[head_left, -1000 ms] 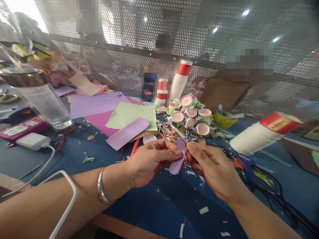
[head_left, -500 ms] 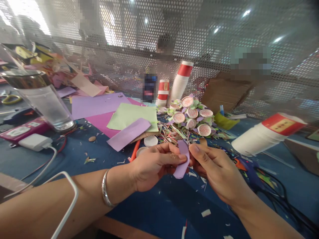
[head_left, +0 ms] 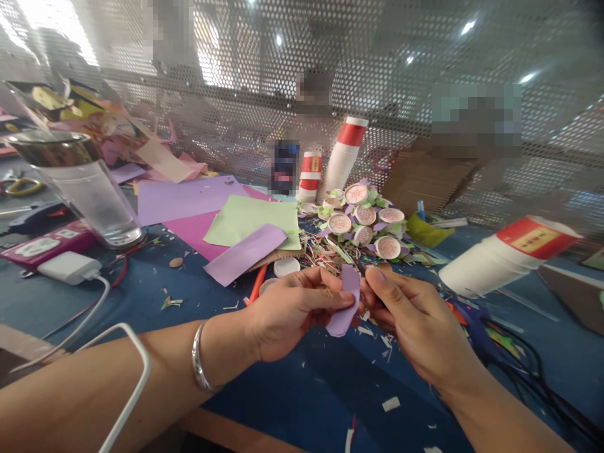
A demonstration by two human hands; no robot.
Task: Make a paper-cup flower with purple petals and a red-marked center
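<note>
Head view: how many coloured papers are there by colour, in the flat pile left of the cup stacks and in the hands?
Purple: 3, big sheet, strip, small piece between left hand and right hand
Pink: 1, pink sheet
Green: 1, green sheet
Total: 5

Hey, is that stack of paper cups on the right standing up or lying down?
Lying down. The cup stack rests on its side on the table, with its red rim end pointing right.
</note>
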